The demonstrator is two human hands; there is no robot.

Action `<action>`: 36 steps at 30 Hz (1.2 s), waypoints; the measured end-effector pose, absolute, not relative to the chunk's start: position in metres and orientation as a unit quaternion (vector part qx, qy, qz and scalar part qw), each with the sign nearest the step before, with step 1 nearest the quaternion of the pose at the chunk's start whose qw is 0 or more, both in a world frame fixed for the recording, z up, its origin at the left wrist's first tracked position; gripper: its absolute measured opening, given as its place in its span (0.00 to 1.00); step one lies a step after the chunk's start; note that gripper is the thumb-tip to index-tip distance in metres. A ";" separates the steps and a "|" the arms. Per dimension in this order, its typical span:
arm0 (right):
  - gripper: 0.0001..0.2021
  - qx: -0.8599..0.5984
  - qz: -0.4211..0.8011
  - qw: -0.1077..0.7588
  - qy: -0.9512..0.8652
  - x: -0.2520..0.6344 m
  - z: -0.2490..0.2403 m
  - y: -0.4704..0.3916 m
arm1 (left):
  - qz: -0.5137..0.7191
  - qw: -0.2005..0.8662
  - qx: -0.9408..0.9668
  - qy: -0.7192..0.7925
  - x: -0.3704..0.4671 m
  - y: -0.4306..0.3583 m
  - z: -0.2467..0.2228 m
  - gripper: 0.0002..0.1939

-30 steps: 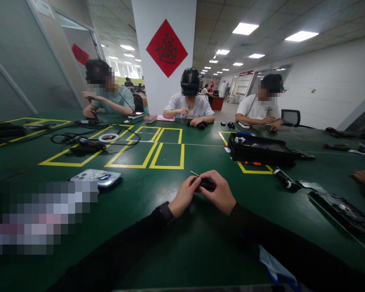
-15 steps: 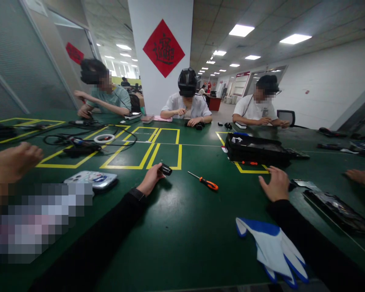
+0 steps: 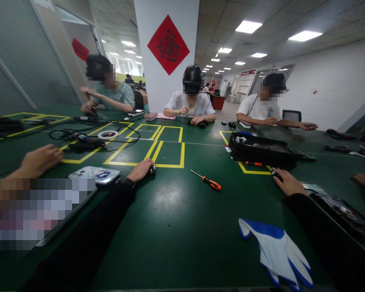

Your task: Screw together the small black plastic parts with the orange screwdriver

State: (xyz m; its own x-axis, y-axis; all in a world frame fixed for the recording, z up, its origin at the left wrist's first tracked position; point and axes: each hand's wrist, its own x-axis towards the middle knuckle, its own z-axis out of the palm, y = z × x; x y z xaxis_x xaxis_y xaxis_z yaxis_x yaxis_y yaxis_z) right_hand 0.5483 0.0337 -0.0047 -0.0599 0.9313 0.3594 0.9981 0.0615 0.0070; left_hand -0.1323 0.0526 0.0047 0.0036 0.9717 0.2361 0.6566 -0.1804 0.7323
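My left hand [image 3: 140,170] rests low over the green table with its fingers closed around a small black object [image 3: 152,170]; its exact kind does not show. On the right, my right hand [image 3: 288,182] has its fingers bent over another small dark object [image 3: 276,175], beside the corner of a yellow tape square. Between the hands lies a screwdriver [image 3: 211,183] with an orange and black handle. A white and blue work glove [image 3: 275,247] lies nearer to me, left of my right sleeve.
Beyond my right hand stands a black open case [image 3: 258,149], with a small red screwdriver [image 3: 253,164] by it. A phone [image 3: 94,174] lies left, near another person's hand [image 3: 42,160]. Black cables [image 3: 63,134] and a white ring [image 3: 108,134] lie farther off. Several people sit around.
My left hand has drawn left and lowered the black object to the table. My right hand has shifted right, and a dark object now shows at its fingers. The neighbour's hand at left moved right.
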 end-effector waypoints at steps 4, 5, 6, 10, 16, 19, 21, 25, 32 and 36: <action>0.24 -0.613 -0.126 0.134 -0.768 0.509 0.003 0.039 | 0.351 0.207 0.694 0.593 -0.133 0.057 0.001 0.16; 0.23 -0.596 -0.122 0.139 -0.781 0.493 0.006 0.040 | 0.354 0.205 0.693 0.593 -0.133 0.058 0.000 0.17; 0.23 -0.576 -0.113 0.136 -0.798 0.475 0.008 0.041 | 0.360 0.205 0.691 0.593 -0.132 0.058 -0.001 0.19; 0.22 -0.489 -0.074 0.153 -0.855 0.393 0.017 0.046 | 0.389 0.196 0.681 0.589 -0.132 0.057 -0.004 0.23; 0.22 -0.366 -0.013 0.169 -0.915 0.279 0.021 0.075 | 0.400 0.165 0.686 0.585 -0.130 0.054 -0.002 0.23; 0.23 -0.343 0.003 0.164 -0.925 0.236 0.023 0.097 | 0.412 0.171 0.681 0.581 -0.127 0.048 -0.001 0.25; 0.23 -0.332 0.008 0.163 -0.929 0.212 0.024 0.108 | 0.402 0.178 0.688 0.577 -0.125 0.043 -0.001 0.26; 0.22 -0.294 0.006 0.161 -0.942 0.170 0.022 0.118 | 0.348 0.114 0.733 0.573 -0.123 0.037 -0.004 0.30; 0.23 -0.207 0.011 0.165 -0.964 0.118 0.019 0.109 | 0.333 0.058 0.753 0.565 -0.124 0.041 -0.010 0.26; 0.23 -0.188 0.009 0.163 -0.969 0.095 0.019 0.100 | 0.334 0.053 0.745 0.575 -0.127 0.045 -0.013 0.26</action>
